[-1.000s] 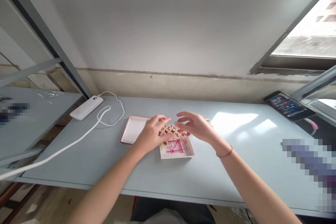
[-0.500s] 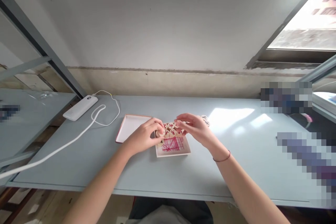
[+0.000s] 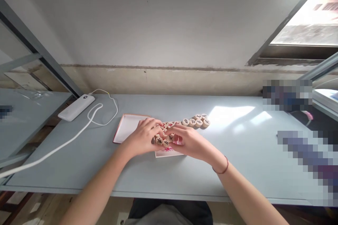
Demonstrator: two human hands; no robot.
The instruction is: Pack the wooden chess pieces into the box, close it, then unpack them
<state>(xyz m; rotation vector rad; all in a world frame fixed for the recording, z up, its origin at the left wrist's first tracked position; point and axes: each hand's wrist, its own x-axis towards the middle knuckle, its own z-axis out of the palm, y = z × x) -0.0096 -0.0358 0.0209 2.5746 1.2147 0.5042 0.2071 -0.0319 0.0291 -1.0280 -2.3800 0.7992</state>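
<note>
A shallow open box (image 3: 158, 154) with a red line drawing on its floor lies on the desk, holding Chinese chess pieces (image 3: 170, 124) with red characters along its far side. Over its left side is my left hand (image 3: 145, 134), fingers curled around the end of a cluster of black-marked chess pieces (image 3: 159, 141). From the right, my right hand (image 3: 188, 139) closes on the same cluster, its thumb and fingers bent. Fingers partly hide the pieces. Several more black-marked chess pieces (image 3: 199, 123) stand on the desk beyond my right hand.
Left of the box lies its lid (image 3: 129, 126), pale inside with a red edge. A white power bank (image 3: 76, 107) with a looping white cable (image 3: 60, 147) rests at the desk's left. The wall (image 3: 158, 81) borders the desk's far edge. Blurred items sit at the right.
My right hand has moved left and nearer, closing in on my left hand. Black-marked pieces now show between them. The row of pieces on the desk has come out from behind my right hand.
</note>
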